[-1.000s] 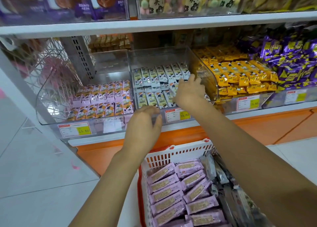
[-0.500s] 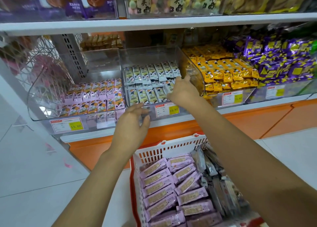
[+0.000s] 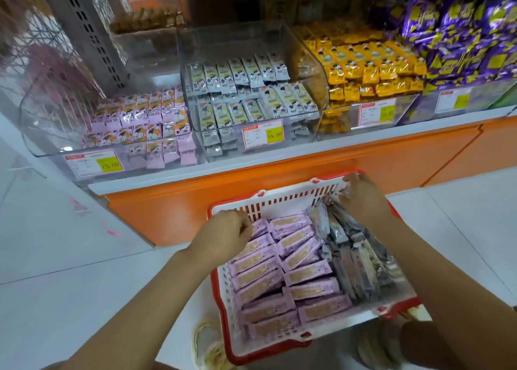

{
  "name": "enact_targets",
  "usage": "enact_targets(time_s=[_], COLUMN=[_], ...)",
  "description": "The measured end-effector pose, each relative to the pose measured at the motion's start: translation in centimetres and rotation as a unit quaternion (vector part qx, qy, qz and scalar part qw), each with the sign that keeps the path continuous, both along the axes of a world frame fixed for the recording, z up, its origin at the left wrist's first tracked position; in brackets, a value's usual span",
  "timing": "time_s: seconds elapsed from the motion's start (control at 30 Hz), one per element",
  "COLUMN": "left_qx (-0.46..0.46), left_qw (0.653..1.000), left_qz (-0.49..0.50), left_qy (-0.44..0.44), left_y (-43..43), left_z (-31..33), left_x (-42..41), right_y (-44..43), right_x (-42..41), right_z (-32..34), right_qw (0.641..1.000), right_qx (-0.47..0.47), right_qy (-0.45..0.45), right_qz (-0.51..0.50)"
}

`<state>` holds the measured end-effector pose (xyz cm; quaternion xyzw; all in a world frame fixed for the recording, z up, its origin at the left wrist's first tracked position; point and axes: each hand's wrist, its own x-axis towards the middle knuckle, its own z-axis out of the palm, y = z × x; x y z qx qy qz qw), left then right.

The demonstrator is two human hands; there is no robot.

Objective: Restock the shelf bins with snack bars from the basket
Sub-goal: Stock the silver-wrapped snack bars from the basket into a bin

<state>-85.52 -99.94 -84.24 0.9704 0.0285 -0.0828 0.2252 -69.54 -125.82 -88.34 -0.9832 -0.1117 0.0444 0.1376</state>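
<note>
With shelf bins [image 3: 296,134] part filled and the basket [image 3: 279,200] heaped with pink bars [image 3: 293,257] and grey bars [image 3: 355,260], most restocking seems left; left hand [image 3: 223,235] and right hand [image 3: 362,197] curl fingers among them, grip unclear.

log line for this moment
stage: basket pick | left grip: at pink bars | right grip: at grey bars | hold: unclear
</note>
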Motion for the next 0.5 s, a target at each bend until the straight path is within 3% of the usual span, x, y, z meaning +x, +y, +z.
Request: enact_targets(time_s=[0.1, 0.2, 0.33, 0.5], left_qx=[0.032, 0.062, 0.071, 0.092], left_qw=[0.995, 0.983, 0.968, 0.956], left_qz=[-0.017, -0.03, -0.029, -0.038], left_qy=[0.094, 0.171, 0.237, 0.277], left_y=[-0.2, 0.1, 0.8, 1.6], left_z=[-2.2, -4.0, -4.9, -5.9], left_x=[0.1, 0.4, 0.5, 0.7], right_y=[-1.1, -1.4, -1.3, -0.8], right_x=[0.5, 1.5, 3.2, 3.3], right_z=[-3.5, -6.1, -7.4, -8.9], right_qw=[0.993, 0.976, 0.972, 0.959], right_qx=[-0.075, -0.2, -0.225, -0.258], right_qy=[0.087, 0.08, 0.053, 0.097], right_qz=[-0.021, 0.015, -0.037, -0.066])
